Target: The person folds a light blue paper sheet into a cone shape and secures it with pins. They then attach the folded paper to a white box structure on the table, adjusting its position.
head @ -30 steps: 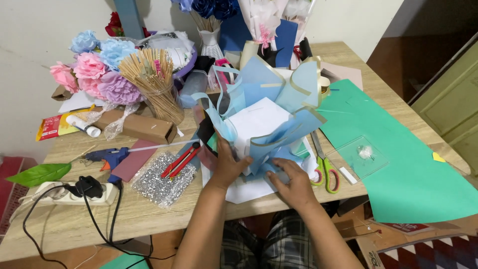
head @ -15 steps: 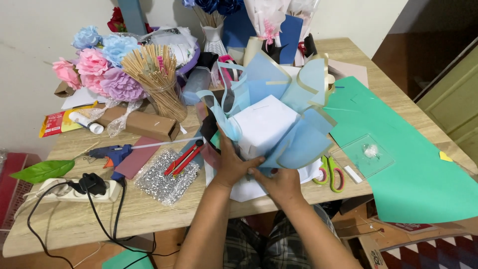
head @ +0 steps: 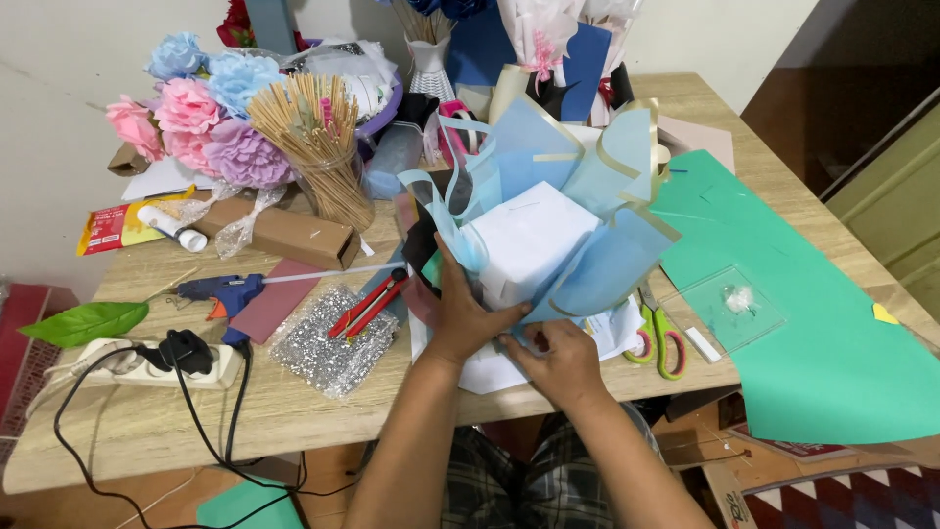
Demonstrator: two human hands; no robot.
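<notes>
the left hand [head: 468, 318] is gripping the base of a blue paper wrap [head: 578, 235], its fingers [head: 509, 315] clenched around the gathered bottom where white tissue [head: 529, 240] is sitting inside the light blue sheets. the right hand [head: 563, 358] is pressing in just beside it, fingers curled against the lower folds of the same wrap, grasping the paper from below. the wrap is standing tilted near the front edge of the wooden worktop [head: 147, 421], fanning upward and away from the person. a large green paper sheet [head: 832, 343] is lying to the right, with green-handled scissors [head: 661, 338] just beside the wrap. to the left, a silver glitter sheet [head: 328, 343] and red-handled scissors [head: 367, 306] are lying near the left wrist, with a blue glue gun [head: 217, 289] further left. a glass of wooden skewers [head: 323, 147] and paper flowers [head: 201, 118] are standing well apart at the back left.
</notes>
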